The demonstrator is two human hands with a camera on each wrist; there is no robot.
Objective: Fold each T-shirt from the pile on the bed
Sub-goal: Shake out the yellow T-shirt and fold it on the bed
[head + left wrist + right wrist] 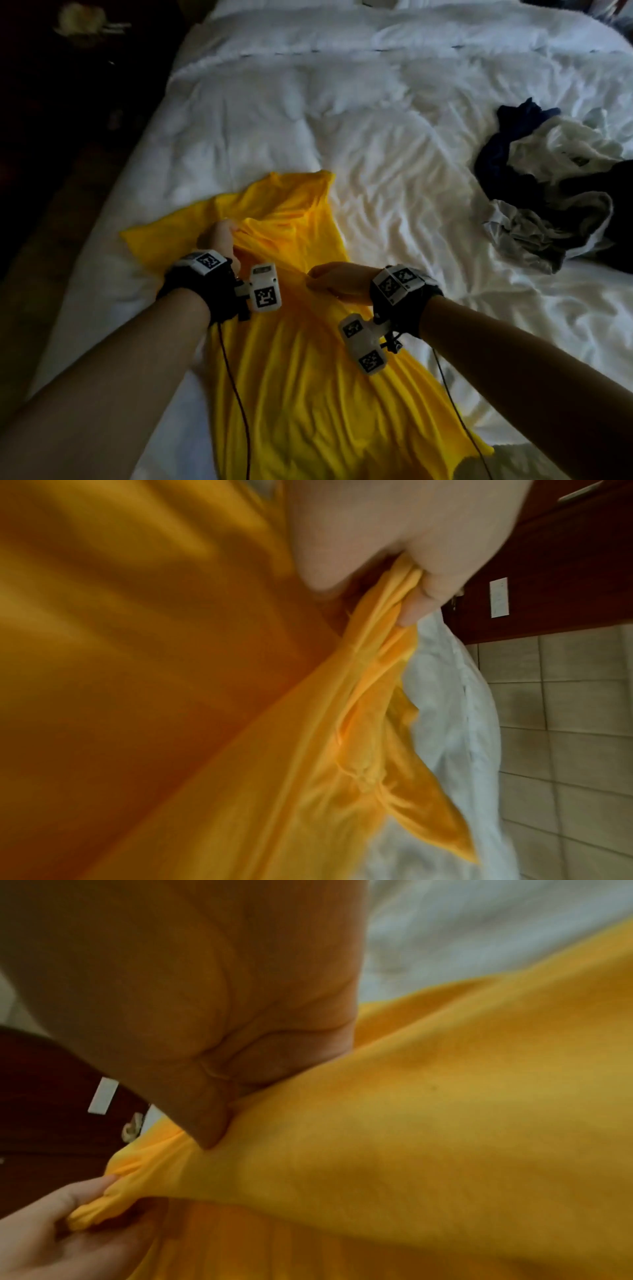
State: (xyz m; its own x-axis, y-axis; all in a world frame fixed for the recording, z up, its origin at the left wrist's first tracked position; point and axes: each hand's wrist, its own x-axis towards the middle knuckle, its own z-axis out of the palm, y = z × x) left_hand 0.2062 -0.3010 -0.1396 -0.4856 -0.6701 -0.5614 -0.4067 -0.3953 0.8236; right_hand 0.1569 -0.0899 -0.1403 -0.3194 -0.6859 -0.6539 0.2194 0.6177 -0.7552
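Here, left to right:
Floor: we see a dark floor [51,178] along the left side of the bed; in the left wrist view it shows as pale tiles next to dark wooden furniture.
Bed: our white bed [308,113] fills most of the head view, its cover rumpled.
T-shirt: the yellow T-shirt [301,377] lies lengthwise on the near left part of the bed, its far end pointing up the bed, one part spread out to the left, the fabric gathered into long folds down the middle.
Left hand: our left hand [219,240] grasps a bunch of the yellow fabric at the upper part of the shirt; in the left wrist view the fingers [421,599] are curled round a bundled edge, with the white bed cover just beyond it.
Right hand: our right hand [339,282] pinches the shirt near its middle, just right of the left hand; in the right wrist view the thumb [205,1123] presses into the cloth and pulls it taut.
Pile: the pile of clothes [555,192], dark blue, white and grey, sits crumpled at the right edge of the bed, well apart from the yellow shirt.
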